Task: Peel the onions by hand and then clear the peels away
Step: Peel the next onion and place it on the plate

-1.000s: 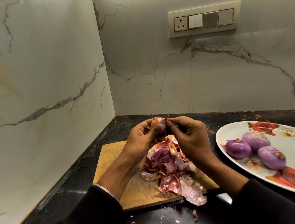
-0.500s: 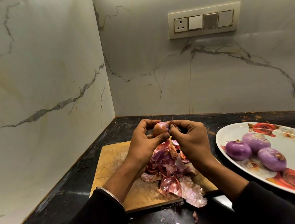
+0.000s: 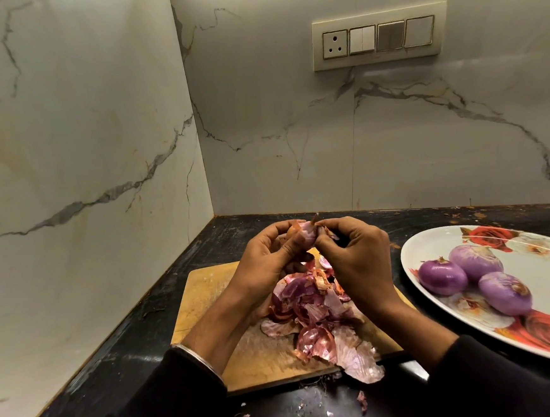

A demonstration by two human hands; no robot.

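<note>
A kitchen corner: two white marble-look walls point(image 3: 79, 125) with grey veins meet above a black stone countertop point(image 3: 115, 369), worn and scuffed. A cream switch panel point(image 3: 380, 37) with one socket sits high on the back wall. Lighting is dim and warm.

Onion point(image 3: 305, 234) mostly hidden by hands; plate point(image 3: 434, 245) cut off right.

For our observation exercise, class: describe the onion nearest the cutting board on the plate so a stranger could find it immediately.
Start at the large oval rose-patterned plate on the right of the black counter. Three peeled onions sit clustered on its left part. The one meant, the darkest onion, lies furthest left, closest to the wooden cutting board; it is a deeper, glossier purple than its two paler neighbours.
</note>
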